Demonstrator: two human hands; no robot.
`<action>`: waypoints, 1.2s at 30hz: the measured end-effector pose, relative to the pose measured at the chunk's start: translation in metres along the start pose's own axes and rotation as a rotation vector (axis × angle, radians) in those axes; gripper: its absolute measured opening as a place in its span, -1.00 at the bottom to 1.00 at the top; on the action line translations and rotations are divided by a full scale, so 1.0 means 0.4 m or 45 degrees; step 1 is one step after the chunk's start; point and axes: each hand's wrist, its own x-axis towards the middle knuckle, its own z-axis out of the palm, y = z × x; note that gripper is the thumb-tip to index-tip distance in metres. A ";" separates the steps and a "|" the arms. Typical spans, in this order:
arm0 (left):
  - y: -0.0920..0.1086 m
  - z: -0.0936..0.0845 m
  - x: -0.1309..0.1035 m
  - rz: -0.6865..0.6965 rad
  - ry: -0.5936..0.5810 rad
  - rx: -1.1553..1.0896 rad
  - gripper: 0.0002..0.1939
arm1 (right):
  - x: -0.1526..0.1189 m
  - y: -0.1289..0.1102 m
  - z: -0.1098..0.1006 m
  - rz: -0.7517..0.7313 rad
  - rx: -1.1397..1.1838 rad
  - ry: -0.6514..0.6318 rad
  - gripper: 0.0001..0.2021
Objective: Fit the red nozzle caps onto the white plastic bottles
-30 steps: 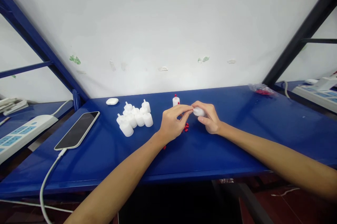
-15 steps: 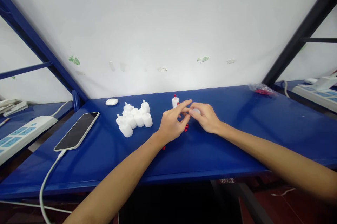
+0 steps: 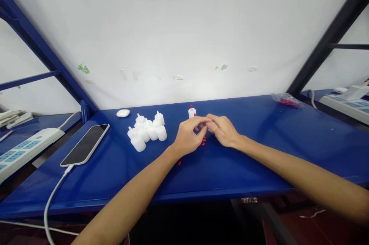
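Note:
My right hand [image 3: 224, 129] is closed around a small white bottle [image 3: 209, 130], of which only a sliver shows between the fingers. The fingers of my left hand [image 3: 188, 135] are bent in a pinch that meets my right fingertips. Whatever lies in that pinch is hidden. Just behind my hands stands a white bottle [image 3: 191, 113] with a red cap, and another red tip shows in front of it. Several small red caps [image 3: 203, 141] lie on the table below my hands, and one loose red cap [image 3: 179, 163] is by my left wrist. Left of them is a cluster of white bottles [image 3: 152, 131] with bare nozzles.
A phone [image 3: 85, 144] on a white cable lies at the left of the blue table [image 3: 230, 176]. A white rounded case [image 3: 123, 113] sits near the wall. At the back right is a clear bag [image 3: 287, 100] with red pieces inside. Blue and dark frame posts flank the table.
My left index finger has lowered and bent in toward my right hand. My right fingers now cover more of the white bottle. The view has shifted slightly.

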 end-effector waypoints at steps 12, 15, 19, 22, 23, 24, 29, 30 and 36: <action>-0.092 -0.050 0.040 -0.154 -0.008 0.425 -0.83 | 0.037 0.063 0.004 0.188 0.071 0.086 -0.72; -0.099 -0.043 0.036 -0.108 -0.101 0.441 -0.80 | 0.040 0.076 0.006 0.223 0.057 0.033 -0.67; -0.104 -0.043 0.036 -0.103 -0.132 0.434 -0.78 | 0.042 0.091 -0.001 0.303 0.169 0.022 -0.62; -0.106 -0.043 0.038 -0.105 -0.122 0.439 -0.79 | 0.042 0.100 -0.004 0.286 0.210 -0.010 -0.70; -0.106 -0.043 0.038 -0.104 -0.114 0.442 -0.80 | 0.041 0.101 -0.004 0.257 0.196 -0.030 -0.74; -0.107 -0.042 0.038 -0.100 -0.103 0.446 -0.80 | 0.041 0.101 -0.003 0.223 0.172 -0.049 -0.77; -0.109 -0.037 0.035 -0.097 -0.065 0.470 -0.79 | 0.039 0.082 0.002 0.155 0.002 -0.055 -0.85; -0.111 -0.037 0.034 -0.108 -0.067 0.476 -0.78 | 0.039 0.077 0.002 0.174 -0.025 -0.047 -0.87; -0.119 -0.034 0.041 -0.151 -0.041 0.473 -0.78 | 0.035 0.052 0.002 0.253 -0.057 0.011 -0.85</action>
